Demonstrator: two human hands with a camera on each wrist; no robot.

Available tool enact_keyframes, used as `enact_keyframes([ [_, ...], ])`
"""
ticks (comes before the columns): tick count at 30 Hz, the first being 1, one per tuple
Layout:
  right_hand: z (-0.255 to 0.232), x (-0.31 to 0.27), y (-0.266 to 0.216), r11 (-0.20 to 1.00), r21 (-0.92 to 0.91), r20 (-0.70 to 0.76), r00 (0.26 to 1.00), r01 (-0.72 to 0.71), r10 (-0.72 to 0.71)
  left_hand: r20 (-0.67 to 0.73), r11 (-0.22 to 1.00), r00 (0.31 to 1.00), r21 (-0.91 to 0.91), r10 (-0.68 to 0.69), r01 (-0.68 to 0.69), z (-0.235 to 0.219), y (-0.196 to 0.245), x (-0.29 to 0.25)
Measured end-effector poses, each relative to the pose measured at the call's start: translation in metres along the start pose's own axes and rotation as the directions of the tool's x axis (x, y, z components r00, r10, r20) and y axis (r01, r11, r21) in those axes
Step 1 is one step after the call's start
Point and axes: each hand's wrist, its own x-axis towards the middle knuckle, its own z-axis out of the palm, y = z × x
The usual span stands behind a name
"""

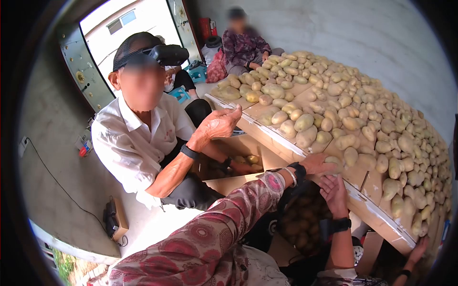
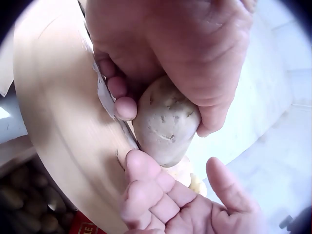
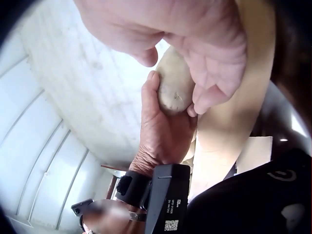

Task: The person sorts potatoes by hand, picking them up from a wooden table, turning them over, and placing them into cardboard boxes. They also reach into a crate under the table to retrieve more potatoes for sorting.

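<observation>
My left hand (image 1: 315, 164) grips a pale, oval potato (image 1: 334, 162) at the edge of the board, thumb on one side and fingers on the other. In the left wrist view the blunt end of that potato (image 2: 165, 126), with small scars and specks, shows below the left hand (image 2: 170, 53). My right hand (image 1: 335, 190) is just below it, palm up with loosely bent fingers and no potato of its own. Its fingertips lie close to the potato in the left wrist view. The right wrist view has the right hand (image 3: 195, 53) partly covering the potato.
Many potatoes (image 1: 350, 124) lie spread over the cardboard-covered platform (image 1: 305, 95). Below its edge are boxes of potatoes (image 1: 305, 224). A person in a white shirt (image 1: 143, 128) sits at the left, one hand in a box. Another person (image 1: 243, 45) sits behind. A third hand (image 1: 419, 250) touches the platform's right edge.
</observation>
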Motion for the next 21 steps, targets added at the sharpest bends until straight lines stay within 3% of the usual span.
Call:
enact_keyframes([
  [8, 0.002, -0.005, 0.003, 1.000, 0.004, 0.040, 0.999, 0.015, -0.015, -0.017, 0.999, 0.999, -0.014, -0.035, 0.035, 0.006, -0.001, -0.001],
  [11, -0.003, -0.002, 0.007, 1.000, -0.005, 0.019, 1.000, 0.013, -0.012, -0.019, 0.986, 0.998, 0.152, -0.063, 0.066, 0.001, 0.020, -0.001],
  [13, 0.000, -0.004, 0.007, 1.000, -0.009, 0.009, 1.000, 0.004, -0.004, 0.009, 0.922, 1.000, 0.387, -0.001, -0.003, 0.004, 0.033, -0.007],
  [17, -0.007, -0.008, 0.009, 0.961, 0.278, 0.072, 0.997, -0.001, -0.020, -0.048, 0.829, 0.989, 0.552, 0.137, -0.087, 0.031, 0.044, -0.014],
  [19, -0.022, -0.011, 0.014, 0.932, 0.362, 0.128, 0.991, -0.024, -0.024, -0.074, 0.854, 0.990, 0.516, 0.122, -0.067, 0.039, 0.050, -0.024],
  [21, -0.030, -0.004, 0.016, 0.922, 0.386, 0.105, 0.994, -0.014, -0.029, 0.033, 0.799, 0.985, 0.580, 0.172, -0.159, 0.040, 0.049, -0.020],
])
